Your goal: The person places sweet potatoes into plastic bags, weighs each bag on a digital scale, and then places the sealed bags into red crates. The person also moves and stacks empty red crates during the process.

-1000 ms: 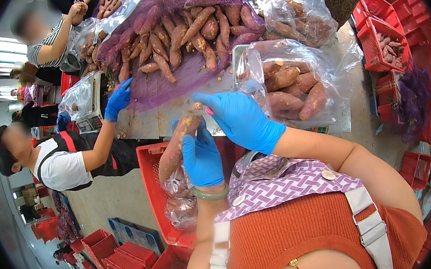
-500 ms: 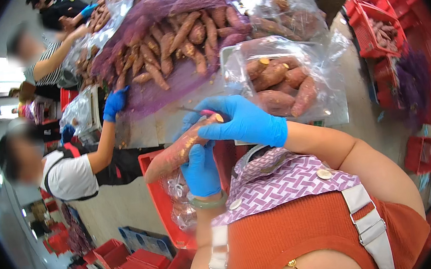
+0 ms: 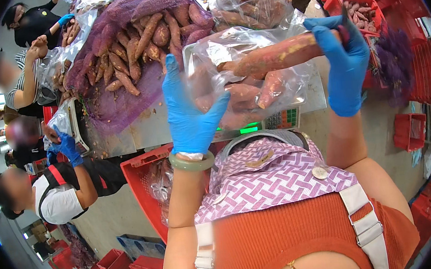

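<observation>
My blue-gloved right hand is raised at the right, gripping a long sweet potato with yellowish scraped patches, along with a knife whose dark blade sticks up. The potato lies crosswise over a clear bag of sweet potatoes. My blue-gloved left hand has its fingers spread at the bag's left side, a jade bangle below it; whether it touches the plastic I cannot tell. The bag rests on a scale, partly hidden, with a keypad and lit display.
A purple mesh sack of sweet potatoes covers the table's middle, with another bag behind. A red crate is below the table's edge; stacked red crates stand right. Co-workers work along the left.
The sweet potato has moved up and right, over the bag, in my right hand. My left hand has let go of it and opened. The nearest co-worker's gloved hand has drawn back leftward.
</observation>
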{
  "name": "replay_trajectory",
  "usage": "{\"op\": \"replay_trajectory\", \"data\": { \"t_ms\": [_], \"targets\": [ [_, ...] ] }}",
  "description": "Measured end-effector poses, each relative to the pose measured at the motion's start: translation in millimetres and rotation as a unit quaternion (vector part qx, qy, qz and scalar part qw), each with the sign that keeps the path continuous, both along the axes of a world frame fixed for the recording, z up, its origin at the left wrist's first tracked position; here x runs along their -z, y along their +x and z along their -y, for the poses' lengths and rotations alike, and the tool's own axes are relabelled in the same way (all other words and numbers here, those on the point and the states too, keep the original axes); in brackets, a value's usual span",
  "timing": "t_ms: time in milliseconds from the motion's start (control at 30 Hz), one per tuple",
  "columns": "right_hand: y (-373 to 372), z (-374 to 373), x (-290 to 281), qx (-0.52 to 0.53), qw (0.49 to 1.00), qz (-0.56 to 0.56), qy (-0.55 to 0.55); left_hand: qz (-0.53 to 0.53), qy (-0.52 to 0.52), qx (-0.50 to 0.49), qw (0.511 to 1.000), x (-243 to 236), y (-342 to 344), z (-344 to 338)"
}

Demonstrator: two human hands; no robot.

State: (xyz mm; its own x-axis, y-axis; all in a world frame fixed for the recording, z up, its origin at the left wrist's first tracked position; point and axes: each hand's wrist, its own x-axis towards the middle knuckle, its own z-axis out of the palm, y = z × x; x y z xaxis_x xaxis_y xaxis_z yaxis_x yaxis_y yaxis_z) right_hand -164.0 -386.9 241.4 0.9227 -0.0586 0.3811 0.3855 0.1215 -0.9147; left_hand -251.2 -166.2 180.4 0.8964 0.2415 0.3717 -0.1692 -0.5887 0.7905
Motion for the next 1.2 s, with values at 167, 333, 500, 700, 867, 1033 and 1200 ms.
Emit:
{"op": "replay_trajectory", "data": {
  "t_ms": [167,333,500,700,867,1033,1200],
  "targets": [
    [0,4,26,0.055,0.997,0.012,-0.054,-0.016,0.06,0.055,0.997,-16,2,18],
    [7,24,0,0.137,0.988,0.015,0.068,-0.052,0.246,0.016,0.968,5,15,17],
    [10,22,14,0.087,0.994,0.022,-0.064,-0.057,-0.278,-0.051,0.958,14,-2,-12],
    [8,-27,72,-0.084,0.989,-0.068,-0.1,0.0,-0.408,-0.021,0.913,-12,-23,-23],
    [17,-3,65,0.002,1.0,0.023,0.01,-0.021,-0.385,-0.019,0.922,-10,-26,-24],
    [35,63,90,0.147,0.985,-0.081,-0.049,-0.066,-0.352,-0.047,0.933,-11,-24,-18],
    [30,117,236,-0.016,0.899,-0.388,-0.202,-0.062,-0.361,-0.043,0.929,-14,-18,-19]
  ]
}}
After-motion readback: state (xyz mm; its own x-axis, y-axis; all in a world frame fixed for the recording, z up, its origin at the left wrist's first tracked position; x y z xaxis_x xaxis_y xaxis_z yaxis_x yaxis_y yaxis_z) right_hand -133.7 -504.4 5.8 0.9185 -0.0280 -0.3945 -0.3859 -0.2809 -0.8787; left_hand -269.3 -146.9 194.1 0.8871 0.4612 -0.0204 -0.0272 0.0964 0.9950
